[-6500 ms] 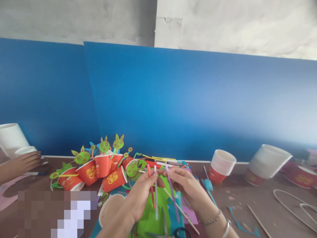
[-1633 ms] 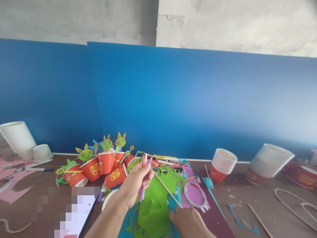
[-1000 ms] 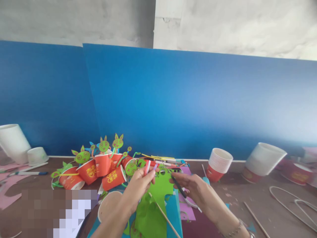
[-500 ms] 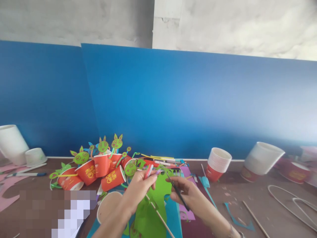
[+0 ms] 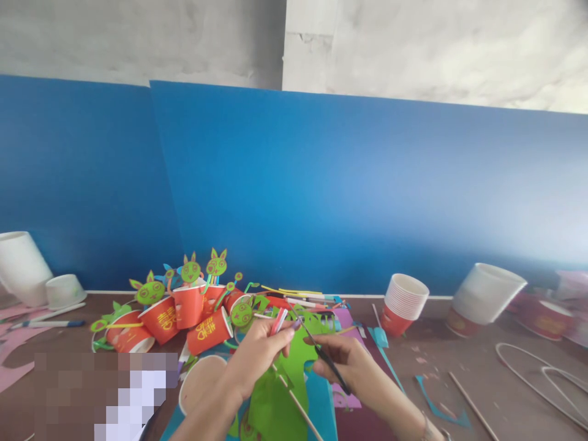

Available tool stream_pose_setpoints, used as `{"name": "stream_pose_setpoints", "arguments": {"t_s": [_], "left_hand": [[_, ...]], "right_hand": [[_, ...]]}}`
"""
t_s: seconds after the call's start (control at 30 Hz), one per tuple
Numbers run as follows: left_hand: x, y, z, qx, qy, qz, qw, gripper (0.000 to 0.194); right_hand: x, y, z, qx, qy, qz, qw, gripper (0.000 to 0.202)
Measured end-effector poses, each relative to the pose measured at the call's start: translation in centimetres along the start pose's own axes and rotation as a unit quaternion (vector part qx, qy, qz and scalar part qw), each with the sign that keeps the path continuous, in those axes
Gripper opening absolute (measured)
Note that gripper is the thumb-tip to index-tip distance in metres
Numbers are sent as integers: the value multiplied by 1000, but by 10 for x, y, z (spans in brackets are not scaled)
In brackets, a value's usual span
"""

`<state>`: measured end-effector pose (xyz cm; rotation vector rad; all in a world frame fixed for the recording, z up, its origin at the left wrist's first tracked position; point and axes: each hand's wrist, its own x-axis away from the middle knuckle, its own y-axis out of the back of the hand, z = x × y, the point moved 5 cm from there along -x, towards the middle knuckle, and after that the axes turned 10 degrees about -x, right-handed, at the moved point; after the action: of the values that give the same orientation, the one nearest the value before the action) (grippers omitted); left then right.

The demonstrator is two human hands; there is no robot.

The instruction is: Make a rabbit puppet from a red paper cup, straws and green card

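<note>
My left hand [image 5: 255, 358] grips a small bundle of straws [image 5: 278, 320], red, white and purple, with their tips sticking up past my fingers. My right hand [image 5: 345, 362] holds black scissors [image 5: 324, 355], whose blades point up and left toward the straw tips. Both hands hover over a green paper sheet [image 5: 280, 392] with cut-out shapes, which lies on blue and purple paper. A thin wooden stick [image 5: 296, 401] lies slantwise under my hands.
A cluster of red paper cups with green bunny faces [image 5: 184, 306] lies at the left. A stack of red cups [image 5: 404, 303] and a tipped white tub [image 5: 487, 294] sit at the right. Wire loops [image 5: 542, 380], sticks, pens and paper scraps litter the brown table [image 5: 459, 367]. A blue board backs it.
My right hand picked up the scissors from the table and brought them up to the straws. My left hand kept the bundle, lowering it slightly.
</note>
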<state>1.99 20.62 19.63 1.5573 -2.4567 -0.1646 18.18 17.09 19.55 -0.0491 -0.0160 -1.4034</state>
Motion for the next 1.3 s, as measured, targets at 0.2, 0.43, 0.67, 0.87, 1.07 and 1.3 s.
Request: {"name": "stream_pose_setpoints", "arguments": {"t_s": [0.2, 0.43, 0.67, 0.87, 1.07, 1.3], "left_hand": [[1, 0, -3, 24, -3, 13, 1000, 34], [2, -1, -6, 55, 15, 21, 998, 37], [4, -1, -15, 99, 33, 12, 994, 40], [6, -11, -14, 180, 37, 32, 983, 51], [6, -28, -2, 271, 66, 81, 957, 47], [6, -41, 5, 268, 69, 99, 956, 43]], "right_hand": [[1, -2, -1, -11, -1, 19, 1000, 58], [5, -2, 4, 20, -16, 22, 999, 61], [-4, 12, -9, 125, -30, -30, 991, 52], [-4, 19, -23, 519, -58, -78, 849, 14], [0, 9, -47, 503, -70, -30, 861, 34], [-11, 21, -28, 299, -72, -35, 951, 26]]}}
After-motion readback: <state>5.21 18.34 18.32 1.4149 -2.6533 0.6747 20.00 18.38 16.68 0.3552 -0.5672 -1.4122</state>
